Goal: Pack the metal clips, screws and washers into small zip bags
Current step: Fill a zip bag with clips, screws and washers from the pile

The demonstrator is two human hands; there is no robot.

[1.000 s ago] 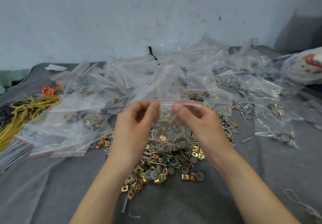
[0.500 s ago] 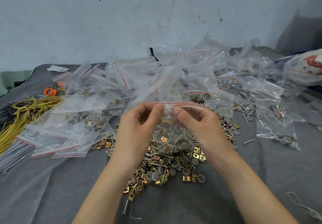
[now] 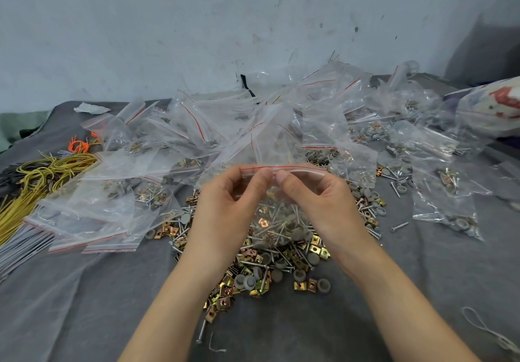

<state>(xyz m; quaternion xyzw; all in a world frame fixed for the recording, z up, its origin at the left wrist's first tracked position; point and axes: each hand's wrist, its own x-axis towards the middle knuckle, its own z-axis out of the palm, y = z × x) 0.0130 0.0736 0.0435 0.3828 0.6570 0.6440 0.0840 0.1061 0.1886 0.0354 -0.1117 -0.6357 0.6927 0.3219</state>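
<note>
I hold a small clear zip bag [image 3: 277, 215] with a red line along its top, up over the table centre. My left hand [image 3: 228, 207] and my right hand [image 3: 318, 201] both pinch its zip strip, thumbs almost touching at the middle. Screws, a gold clip and grey washers show through the bag. Below it lies a loose heap of gold metal clips, screws and grey washers [image 3: 270, 266] on the grey cloth [image 3: 84, 305].
Many zip bags [image 3: 197, 136], several filled, pile up behind and left of my hands; more filled bags [image 3: 447, 204] lie to the right. Yellow wires [image 3: 36, 176] and grey rods [image 3: 17, 249] lie at the left edge. A wall stands close behind.
My two hands have slid together along the bag's zip strip until the thumbs nearly meet. The bag has stayed over the heap.
</note>
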